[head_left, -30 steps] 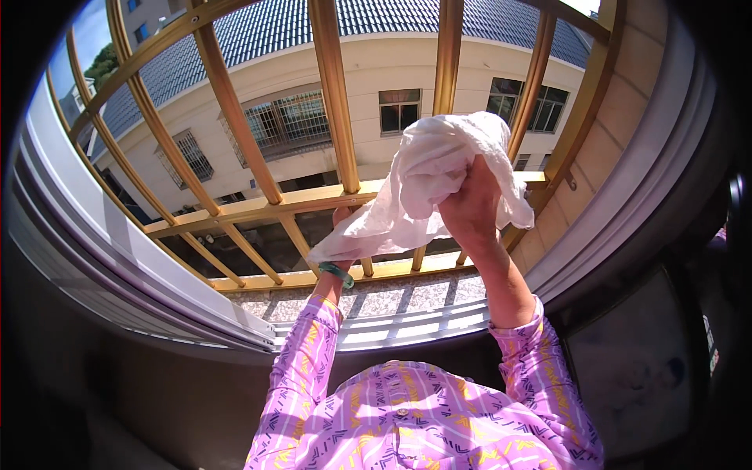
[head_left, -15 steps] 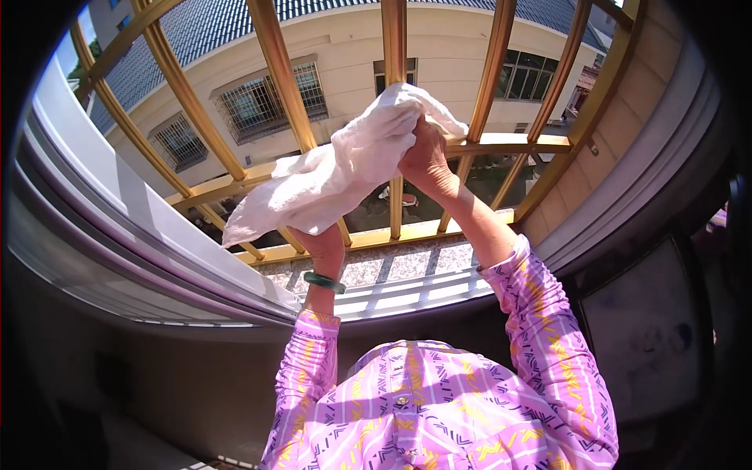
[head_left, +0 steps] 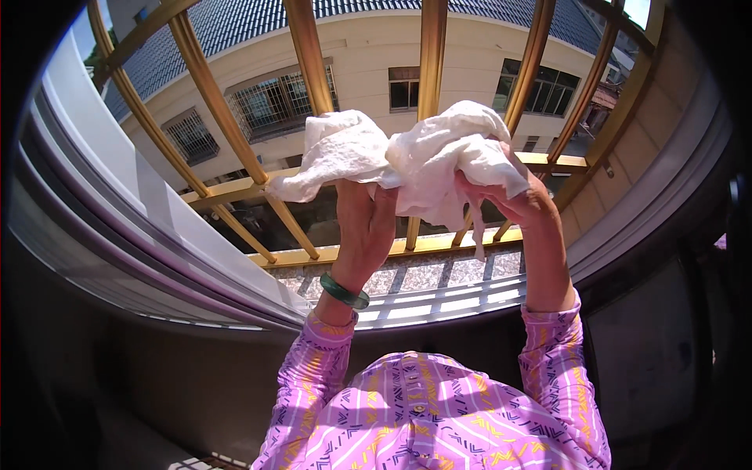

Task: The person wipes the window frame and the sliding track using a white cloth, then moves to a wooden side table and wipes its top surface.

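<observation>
A crumpled white cloth (head_left: 446,153) spans both of my hands in front of gold-coloured window bars (head_left: 433,63). My left hand (head_left: 364,219), with a green bangle (head_left: 343,291) on its wrist, grips the cloth's left part from below; its fingertips are hidden under the fabric. My right hand (head_left: 521,196) is closed round the cloth's right part, with folds draped over the fingers. One thin end hangs below the right hand. The cloth covers part of the horizontal gold rail (head_left: 235,190); whether it touches the bars I cannot tell.
White window frames curve along the left (head_left: 117,204) and right sides. Below the bars lies a speckled stone sill (head_left: 392,277), with a pale window track (head_left: 439,307) nearer me. Outside stands a cream building (head_left: 368,47) with a dark tiled roof and barred windows.
My left hand has risen and come closer to the bars, while the right hand has shifted rightward and lower. The cloth, earlier slanting down to the left, is now bunched level between them.
</observation>
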`<state>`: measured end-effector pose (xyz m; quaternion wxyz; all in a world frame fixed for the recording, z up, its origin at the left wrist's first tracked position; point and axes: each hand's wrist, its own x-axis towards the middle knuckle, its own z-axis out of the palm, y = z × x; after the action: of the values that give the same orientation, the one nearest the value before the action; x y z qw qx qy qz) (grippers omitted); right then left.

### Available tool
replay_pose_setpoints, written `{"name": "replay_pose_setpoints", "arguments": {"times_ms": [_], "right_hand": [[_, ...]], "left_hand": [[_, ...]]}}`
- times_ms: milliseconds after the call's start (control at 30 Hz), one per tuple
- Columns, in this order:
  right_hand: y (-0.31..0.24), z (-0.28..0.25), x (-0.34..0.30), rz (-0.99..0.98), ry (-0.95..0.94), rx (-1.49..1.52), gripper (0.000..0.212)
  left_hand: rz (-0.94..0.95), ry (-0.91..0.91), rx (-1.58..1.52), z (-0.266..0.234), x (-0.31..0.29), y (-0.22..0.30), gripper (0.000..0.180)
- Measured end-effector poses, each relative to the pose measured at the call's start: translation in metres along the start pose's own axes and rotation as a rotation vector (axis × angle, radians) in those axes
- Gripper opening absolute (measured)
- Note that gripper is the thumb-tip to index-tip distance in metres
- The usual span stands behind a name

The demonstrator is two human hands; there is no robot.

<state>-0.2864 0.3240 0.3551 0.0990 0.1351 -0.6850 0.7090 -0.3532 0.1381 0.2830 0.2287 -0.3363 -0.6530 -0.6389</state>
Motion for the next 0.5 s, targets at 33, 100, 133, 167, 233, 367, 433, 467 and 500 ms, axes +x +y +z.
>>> {"name": "replay_pose_setpoints", "arguments": {"times_ms": [33,100,133,167,233,367,433,467,500], "right_hand": [[0.011,-0.001,-0.003,-0.008,0.018,0.071,0.056],[0.007,0.023,0.006,-0.038,0.09,0.167,0.056],[0.005,0.028,0.016,-0.082,0.121,0.295,0.06],[-0.001,0.033,0.025,-0.097,0.275,0.253,0.047],[-0.01,0.05,0.049,-0.522,0.289,0.148,0.04],[-0.046,0.1,0.147,-0.878,0.43,-0.397,0.046],[-0.046,0.113,0.19,-1.088,0.409,-0.276,0.036],[-0.046,0.117,0.211,-1.194,0.39,-0.237,0.032],[-0.034,0.121,0.217,-1.125,0.283,-0.183,0.034]], "left_hand": [[0.343,-0.184,0.286,0.01,0.01,0.009,0.035],[0.237,-0.29,0.036,0.013,0.021,0.026,0.037],[0.086,-0.31,-0.145,0.008,0.027,0.029,0.035],[-0.075,-0.041,-0.614,0.009,0.023,0.037,0.031],[0.086,0.282,-0.513,-0.02,0.014,0.002,0.033],[0.008,0.403,0.232,-0.031,0.011,-0.024,0.038],[0.096,0.402,0.458,-0.029,0.027,-0.032,0.036],[0.103,0.377,0.557,-0.026,0.036,-0.041,0.034],[0.049,0.345,0.57,-0.04,0.039,-0.054,0.033]]}}
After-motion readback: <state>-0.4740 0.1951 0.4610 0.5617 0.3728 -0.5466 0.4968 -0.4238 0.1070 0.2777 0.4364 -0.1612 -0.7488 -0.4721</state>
